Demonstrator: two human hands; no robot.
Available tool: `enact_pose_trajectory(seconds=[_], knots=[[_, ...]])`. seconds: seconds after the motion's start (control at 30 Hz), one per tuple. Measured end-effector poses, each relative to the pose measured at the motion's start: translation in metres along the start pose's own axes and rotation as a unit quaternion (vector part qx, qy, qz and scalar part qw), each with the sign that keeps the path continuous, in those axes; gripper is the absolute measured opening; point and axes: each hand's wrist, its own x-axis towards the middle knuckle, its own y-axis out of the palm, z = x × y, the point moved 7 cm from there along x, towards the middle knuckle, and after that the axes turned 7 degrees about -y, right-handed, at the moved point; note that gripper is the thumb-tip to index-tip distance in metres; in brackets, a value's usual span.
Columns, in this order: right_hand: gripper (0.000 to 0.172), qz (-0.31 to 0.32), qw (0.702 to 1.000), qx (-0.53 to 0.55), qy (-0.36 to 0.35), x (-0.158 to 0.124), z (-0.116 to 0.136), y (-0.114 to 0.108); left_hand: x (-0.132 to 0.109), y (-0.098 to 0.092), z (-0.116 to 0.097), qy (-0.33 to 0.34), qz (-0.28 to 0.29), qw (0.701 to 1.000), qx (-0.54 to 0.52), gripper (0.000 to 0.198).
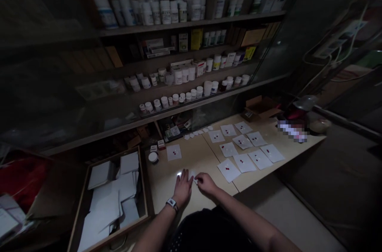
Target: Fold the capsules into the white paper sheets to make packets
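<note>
One paper slip (193,177) in right fingertips (199,179)

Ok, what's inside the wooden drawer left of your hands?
The open wooden drawer holds loose white paper sheets, overlapping in rough piles. The drawer's bottom and anything lying beneath the sheets are covered, so I can't see them.
</note>
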Motion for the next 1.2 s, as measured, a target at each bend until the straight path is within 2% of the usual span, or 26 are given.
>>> enact_pose_trajectory(seconds=[0.17, 0.4, 0.53, 0.67, 0.83, 1.07, 1.2], knots=[[0.039, 0.007, 0.999, 0.021, -0.042, 0.003, 0.001, -0.005, 0.003, -0.011, 0.005, 0.017, -0.003, 1.0, -0.022, 0.043], [0.021, 0.074, 0.98, -0.125, -0.136, 0.014, 0.005, -0.006, 0.009, -0.014, 0.006, 0.014, 0.02, 0.999, -0.046, 0.04], [0.021, 0.125, 0.956, -0.196, -0.181, 0.016, 0.007, 0.0, 0.008, -0.006, 0.011, -0.008, 0.014, 0.998, -0.055, 0.054], [0.024, 0.149, 0.944, -0.227, -0.186, 0.017, 0.011, 0.009, 0.001, -0.002, 0.009, -0.027, -0.012, 0.998, -0.059, 0.059], [0.024, 0.15, 0.951, -0.211, -0.169, 0.017, 0.012, 0.013, -0.005, -0.008, -0.006, 0.002, -0.041, 0.995, -0.091, 0.035], [0.021, 0.118, 0.966, -0.157, -0.171, 0.018, 0.004, 0.006, 0.007, -0.016, -0.005, -0.008, -0.023, 0.993, -0.115, 0.025], [0.023, 0.135, 0.959, -0.174, -0.176, 0.023, 0.003, 0.007, 0.01, -0.016, -0.003, -0.009, -0.005, 0.994, -0.113, 0.023]])
